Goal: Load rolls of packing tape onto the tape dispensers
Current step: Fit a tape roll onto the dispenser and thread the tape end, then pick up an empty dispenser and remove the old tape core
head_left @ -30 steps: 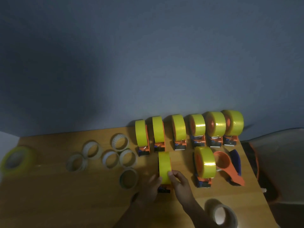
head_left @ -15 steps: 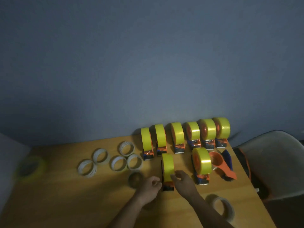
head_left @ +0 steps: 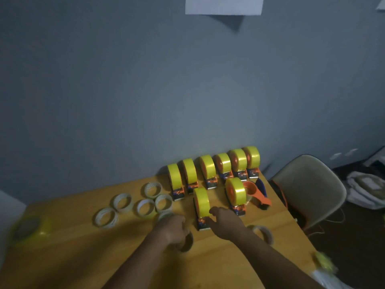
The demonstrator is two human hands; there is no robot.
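Observation:
A yellow tape roll point(head_left: 201, 202) sits on an orange dispenser point(head_left: 202, 224) standing at the middle of the wooden table point(head_left: 83, 257). My right hand point(head_left: 226, 223) holds this dispenser, fingertips on the roll's near side and its base. My left hand point(head_left: 175, 228), fingers curled, is just left of it over a dark cardboard core point(head_left: 186, 244); whether it grips the core is unclear. Behind stands a row of several loaded dispensers point(head_left: 208, 170), and one more loaded dispenser point(head_left: 235, 192). An empty orange dispenser point(head_left: 257, 193) lies at the right.
Several empty pale cores point(head_left: 143, 207) lie left of centre. A blurred yellow roll point(head_left: 29, 226) sits at the table's left edge, and a pale roll point(head_left: 263, 234) lies by my right forearm. A beige chair point(head_left: 308, 188) stands right of the table. The wall is close behind.
My left hand has let go of the front dispenser and drawn back toward me with curled fingers. My right hand stays on the dispenser. The camera has tilted up.

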